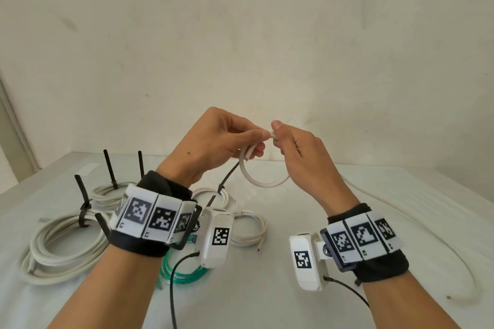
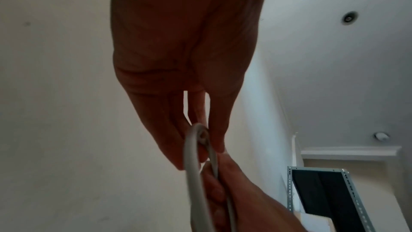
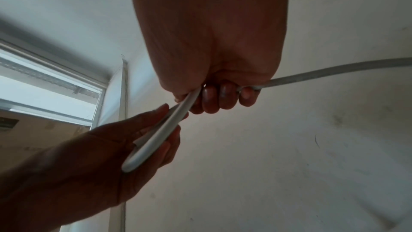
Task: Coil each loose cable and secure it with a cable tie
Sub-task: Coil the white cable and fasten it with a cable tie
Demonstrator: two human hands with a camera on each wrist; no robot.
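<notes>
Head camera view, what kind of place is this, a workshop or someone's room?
Likely a plain indoor room used as a workspace, not a fitted workshop: a white-covered table against a bare, stained wall, tied cable coils, and a slotted metal shelf frame.

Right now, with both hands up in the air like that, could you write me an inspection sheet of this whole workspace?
Surface: white table, bare at the front.
Job's things: white cable, first loop formed in the air; its loose length trails right.
Clutter: tied white coils with black cable ties; green tubing.
Grippers: left hand pinches the loop; right hand grips the cable.
Cables: black wrist-camera leads.
Surroundings: plain wall; window in the right wrist view.
</notes>
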